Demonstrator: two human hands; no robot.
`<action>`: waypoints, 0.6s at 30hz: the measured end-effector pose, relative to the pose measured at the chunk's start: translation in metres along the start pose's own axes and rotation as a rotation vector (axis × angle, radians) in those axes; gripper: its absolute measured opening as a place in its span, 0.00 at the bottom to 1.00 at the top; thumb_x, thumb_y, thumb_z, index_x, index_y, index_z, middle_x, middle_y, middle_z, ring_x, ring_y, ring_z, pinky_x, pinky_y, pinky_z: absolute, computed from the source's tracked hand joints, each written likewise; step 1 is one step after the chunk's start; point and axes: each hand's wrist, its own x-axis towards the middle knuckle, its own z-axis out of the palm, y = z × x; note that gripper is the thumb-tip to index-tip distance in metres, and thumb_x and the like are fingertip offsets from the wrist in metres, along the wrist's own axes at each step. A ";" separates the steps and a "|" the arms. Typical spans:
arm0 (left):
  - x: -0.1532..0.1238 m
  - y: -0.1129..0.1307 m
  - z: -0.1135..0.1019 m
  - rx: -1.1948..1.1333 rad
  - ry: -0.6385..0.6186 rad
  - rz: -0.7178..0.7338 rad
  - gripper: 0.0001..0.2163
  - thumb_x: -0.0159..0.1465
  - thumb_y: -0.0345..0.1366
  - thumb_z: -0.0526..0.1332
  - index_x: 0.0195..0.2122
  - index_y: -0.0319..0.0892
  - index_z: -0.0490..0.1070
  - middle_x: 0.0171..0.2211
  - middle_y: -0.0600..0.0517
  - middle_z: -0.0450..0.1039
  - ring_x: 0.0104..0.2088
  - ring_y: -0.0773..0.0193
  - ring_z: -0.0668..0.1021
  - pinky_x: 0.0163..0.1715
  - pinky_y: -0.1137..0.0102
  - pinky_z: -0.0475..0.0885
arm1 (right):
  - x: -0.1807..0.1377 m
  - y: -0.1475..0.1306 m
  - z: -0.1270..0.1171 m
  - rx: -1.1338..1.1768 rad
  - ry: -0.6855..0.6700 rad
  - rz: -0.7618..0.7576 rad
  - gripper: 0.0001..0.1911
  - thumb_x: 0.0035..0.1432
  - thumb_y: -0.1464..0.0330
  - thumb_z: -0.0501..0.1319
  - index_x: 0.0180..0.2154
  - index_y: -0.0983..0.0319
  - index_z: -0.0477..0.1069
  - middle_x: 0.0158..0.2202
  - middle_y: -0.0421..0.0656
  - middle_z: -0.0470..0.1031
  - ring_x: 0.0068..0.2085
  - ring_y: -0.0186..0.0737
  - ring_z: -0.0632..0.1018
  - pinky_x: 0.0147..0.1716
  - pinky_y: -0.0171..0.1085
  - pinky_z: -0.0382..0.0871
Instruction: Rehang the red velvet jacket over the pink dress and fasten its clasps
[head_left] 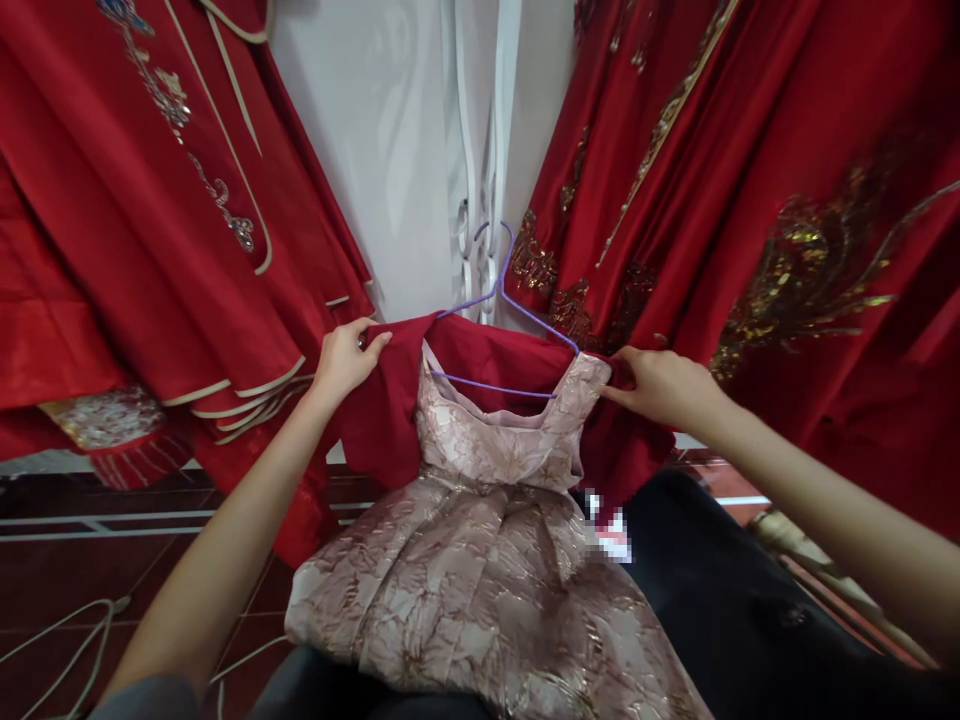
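Observation:
A pale pink dress (487,540) with a shiny brocade pattern hangs on a purple hanger (480,300) and drapes down over my lap. Behind its bodice a dark red garment (386,410) is spread to both sides across the hanger's shoulders. My left hand (349,360) pinches the red garment at its left shoulder. On the other side, my right hand (660,385) grips the red cloth right beside the dress's right strap, thumb and fingers closed together. A blurred white tag (611,535) shows at the dress's right side.
Red gowns with gold and sequin trim hang at the left (225,250) and right (750,200). Between them stands a white cabinet (367,130) with curved handles. A pale cord (97,620) lies on the dark red tiled floor (45,590). Dark fabric (720,580) lies at the lower right.

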 end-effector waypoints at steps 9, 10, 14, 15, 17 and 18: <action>0.001 0.000 0.000 -0.003 -0.013 -0.003 0.15 0.61 0.46 0.58 0.41 0.42 0.76 0.35 0.47 0.78 0.33 0.59 0.76 0.36 0.67 0.67 | 0.017 0.015 0.001 -0.044 0.038 -0.046 0.24 0.50 0.77 0.53 0.47 0.62 0.75 0.40 0.50 0.79 0.42 0.52 0.79 0.40 0.42 0.71; 0.001 0.000 0.001 -0.008 -0.014 -0.001 0.15 0.61 0.46 0.58 0.41 0.42 0.76 0.36 0.47 0.78 0.33 0.59 0.76 0.37 0.67 0.68 | 0.018 0.017 0.000 -0.054 0.041 -0.033 0.22 0.51 0.77 0.53 0.45 0.62 0.76 0.39 0.51 0.79 0.41 0.53 0.80 0.38 0.43 0.71; -0.002 -0.001 0.001 -0.005 -0.010 -0.013 0.15 0.61 0.46 0.57 0.41 0.42 0.75 0.35 0.48 0.78 0.33 0.60 0.76 0.36 0.68 0.67 | 0.024 0.020 -0.001 -0.072 -0.053 -0.009 0.15 0.51 0.75 0.54 0.35 0.61 0.79 0.33 0.52 0.79 0.37 0.53 0.80 0.35 0.43 0.70; -0.002 -0.002 0.000 -0.001 -0.008 -0.016 0.15 0.61 0.46 0.57 0.40 0.42 0.75 0.35 0.48 0.78 0.32 0.60 0.75 0.35 0.68 0.67 | 0.025 0.020 -0.001 -0.056 -0.090 -0.030 0.14 0.50 0.76 0.55 0.34 0.61 0.79 0.33 0.51 0.79 0.38 0.53 0.79 0.36 0.43 0.70; -0.002 -0.003 -0.001 0.002 -0.006 -0.016 0.15 0.61 0.46 0.57 0.40 0.43 0.75 0.35 0.48 0.78 0.33 0.60 0.75 0.35 0.69 0.67 | 0.027 0.019 -0.001 -0.023 -0.139 -0.076 0.17 0.47 0.77 0.57 0.39 0.61 0.77 0.33 0.48 0.79 0.39 0.51 0.79 0.39 0.43 0.71; -0.002 -0.005 -0.002 0.004 -0.002 -0.017 0.14 0.61 0.46 0.56 0.40 0.43 0.75 0.36 0.48 0.78 0.34 0.59 0.76 0.36 0.69 0.67 | 0.027 0.018 -0.001 -0.012 -0.141 -0.098 0.21 0.46 0.77 0.57 0.44 0.61 0.76 0.35 0.47 0.79 0.39 0.51 0.79 0.40 0.43 0.71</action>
